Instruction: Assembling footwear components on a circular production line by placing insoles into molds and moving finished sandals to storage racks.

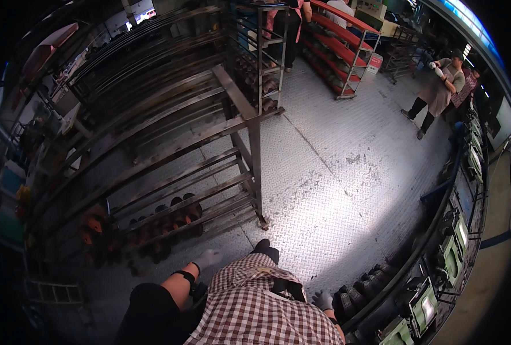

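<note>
My left hand (209, 257), in a pale grey glove, hangs beside the lower end of the metal rack with its fingers loosely stretched and nothing seen in them. At my right side my right hand (323, 300), gloved in grey too, has its fingers apart. It is nearest to a row of dark, ridged shoe-like pieces (356, 296), and I cannot tell whether it touches them. Between my hands is my checked apron (267, 313). Several dark and orange-brown shoe-like pieces (178, 215) sit on the low bars of the rack at left.
A tall metal rack (247, 115) fills the left side. Along the right runs a curved machine line with green fixtures (451, 259). Patterned metal floor (324, 190) lies ahead. Beyond stand a red shelf rack (339, 52), a person in an apron (439, 92) and other people.
</note>
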A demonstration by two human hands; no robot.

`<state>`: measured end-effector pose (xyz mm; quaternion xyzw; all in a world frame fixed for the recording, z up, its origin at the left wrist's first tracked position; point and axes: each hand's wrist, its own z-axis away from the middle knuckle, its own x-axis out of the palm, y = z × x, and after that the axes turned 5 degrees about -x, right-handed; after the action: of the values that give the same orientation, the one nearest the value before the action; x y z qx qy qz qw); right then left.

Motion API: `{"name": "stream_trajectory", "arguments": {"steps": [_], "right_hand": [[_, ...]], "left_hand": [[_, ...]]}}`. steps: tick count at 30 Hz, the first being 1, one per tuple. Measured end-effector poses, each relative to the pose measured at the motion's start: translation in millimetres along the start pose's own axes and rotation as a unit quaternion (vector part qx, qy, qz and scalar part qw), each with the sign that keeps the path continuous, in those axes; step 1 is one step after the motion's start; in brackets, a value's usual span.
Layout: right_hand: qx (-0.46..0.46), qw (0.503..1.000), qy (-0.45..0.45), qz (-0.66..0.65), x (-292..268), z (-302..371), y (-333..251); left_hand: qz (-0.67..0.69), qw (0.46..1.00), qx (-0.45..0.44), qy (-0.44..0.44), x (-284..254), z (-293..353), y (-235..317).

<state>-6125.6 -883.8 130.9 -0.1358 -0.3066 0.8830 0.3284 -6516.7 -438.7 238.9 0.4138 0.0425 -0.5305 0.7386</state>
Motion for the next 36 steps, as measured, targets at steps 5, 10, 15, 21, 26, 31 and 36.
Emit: {"name": "stream_trajectory", "arguments": {"steps": [5,10,15,21,26,31,36], "right_hand": [[0.073,0.997,-0.020,-0.029,10,12,-98],[-0.019,0.953,-0.019,0.302,-62,-78,-88],[-0.094,0.807,-0.024,0.582,-143,-144,-135],[0.017,0.991,0.119,-0.059,-120,-216,-406],[-0.044,0.996,0.074,0.014,-91,-301,-557],[0.034,0.995,0.025,0.086,-65,-394,-672],[0.022,0.988,-0.040,0.146,-37,-515,-788]], "left_hand": [[0.163,0.982,0.067,0.072,12,-116,11],[0.096,0.994,-0.057,-0.004,-17,-99,232],[0.102,0.989,-0.108,-0.016,-12,-169,251],[0.248,0.955,-0.158,0.023,3,-131,243],[0.321,0.908,-0.251,0.095,37,-158,237],[0.312,0.908,-0.158,0.229,90,-154,193],[0.611,0.673,-0.361,0.210,74,-237,308]]}}
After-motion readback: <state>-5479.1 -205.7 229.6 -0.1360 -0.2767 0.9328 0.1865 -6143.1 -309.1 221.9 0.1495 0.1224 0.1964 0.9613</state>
